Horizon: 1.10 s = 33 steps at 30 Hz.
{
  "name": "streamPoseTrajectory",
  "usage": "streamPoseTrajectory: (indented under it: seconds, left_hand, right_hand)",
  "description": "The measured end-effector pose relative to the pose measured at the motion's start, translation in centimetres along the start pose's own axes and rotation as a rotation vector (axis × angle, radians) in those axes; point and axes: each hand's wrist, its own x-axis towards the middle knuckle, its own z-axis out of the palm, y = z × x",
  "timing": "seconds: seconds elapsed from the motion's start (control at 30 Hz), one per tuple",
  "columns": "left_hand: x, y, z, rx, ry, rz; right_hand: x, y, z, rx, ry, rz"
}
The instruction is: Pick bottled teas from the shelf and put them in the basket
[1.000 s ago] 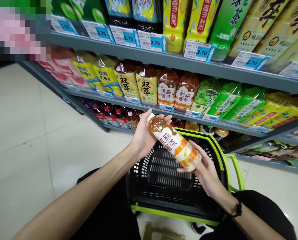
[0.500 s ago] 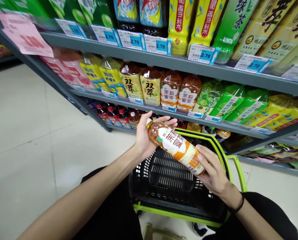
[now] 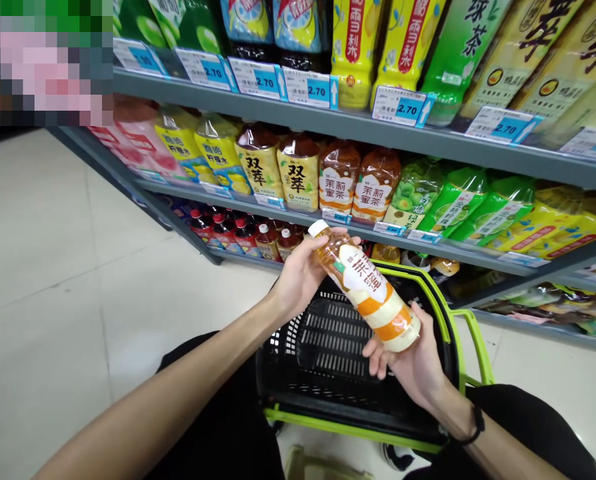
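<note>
A bottle of amber tea (image 3: 371, 290) with a white cap and an orange-and-white label is tilted above the shopping basket, cap toward the upper left. My left hand (image 3: 302, 272) is closed around its neck end, thumb on the near side and fingertips showing behind. At the base, my right hand (image 3: 415, 363) grips the bottle, thumb along its right side and the other fingers curled below. Beneath the bottle stands a black shopping basket (image 3: 328, 410) with a lime-green rim; its slotted floor shows.
A grey shelf unit (image 3: 278, 93) runs across the front, with rows of bottled drinks and price tags. Matching amber tea bottles (image 3: 337, 180) stand on the middle shelf. The basket's green handle (image 3: 478, 343) sticks out right. Pale floor tiles (image 3: 53, 320) lie at left. The upper-left corner is pixelated.
The bottle has shifted right and turned in my hands, so its cap and pale base now show. My right hand has moved from the bottle's far side to below its base.
</note>
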Motion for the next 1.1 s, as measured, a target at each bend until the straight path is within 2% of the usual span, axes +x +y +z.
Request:
streamPoseTrajectory:
  seconds: [0.13,0.23,0.33,0.43,0.5,0.57,0.63,0.67,0.7,0.77,0.83,0.87,0.93,1.0,1.1]
  left_hand:
    - [0.3,-0.5,-0.3,0.084,0.037,-0.002]
    - [0.7,-0.9,-0.8,0.231,0.061,0.021]
    - [1.1,-1.0,-1.3,0.396,0.063,0.103]
    - [1.4,-1.2,-1.6,0.471,0.103,0.162]
    - [1.3,-1.8,-1.5,0.522,0.115,0.165]
    - [1.3,-3.1,-1.5,0.649,0.077,0.137]
    - [1.5,-5.0,-1.6,0.873,-0.032,0.078]
    - [1.9,-6.2,-1.8,1.009,-0.111,0.037]
    - [2.3,-7.7,-1.9,1.155,-0.192,0.0]
    - [3.6,-10.9,-2.3,1.396,-0.307,-0.067]
    - [5.0,-14.6,-2.6,1.499,-0.334,-0.123]
    - [5.7,-16.5,-2.7,1.55,-0.335,-0.157]
    - [6.9,-20.2,-2.8,1.648,-0.317,-0.224]
    - [7.7,-23.5,-2.8,1.723,-0.297,-0.282]
    - [8.4,-27.4,-2.8,1.782,-0.277,-0.343]
  right_hand:
    - [-0.4,1.2,-0.6,0.059,-0.089,0.121]
    - [-0.1,1.6,-1.3,0.052,-0.087,0.094]
    - [0.9,1.0,-2.1,-0.033,-0.051,0.052]
    - [2.4,-1.7,-3.3,-0.304,0.053,-0.055]
    - [3.1,-4.5,-4.4,-0.677,0.187,-0.268]
    - [3.2,-7.2,-5.6,-1.019,0.369,-0.495]
    - [3.1,-9.2,-6.5,-1.274,0.515,-0.566]
    - [3.0,-9.8,-7.0,-1.422,0.531,-0.51]
    - [2.9,-10.3,-7.4,-1.576,0.494,-0.395]
    - [2.8,-10.6,-8.2,-1.816,0.326,-0.068]
    - [2.8,-10.8,-9.2,-1.89,0.195,0.213]
    - [2.8,-11.0,-9.7,-1.883,0.181,0.295]
    - [2.8,-11.5,-10.6,-1.876,0.221,0.363]
    - [2.9,-12.2,-11.1,-1.879,0.253,0.357]
    - [3.2,-12.8,-11.2,-1.861,0.224,0.324]
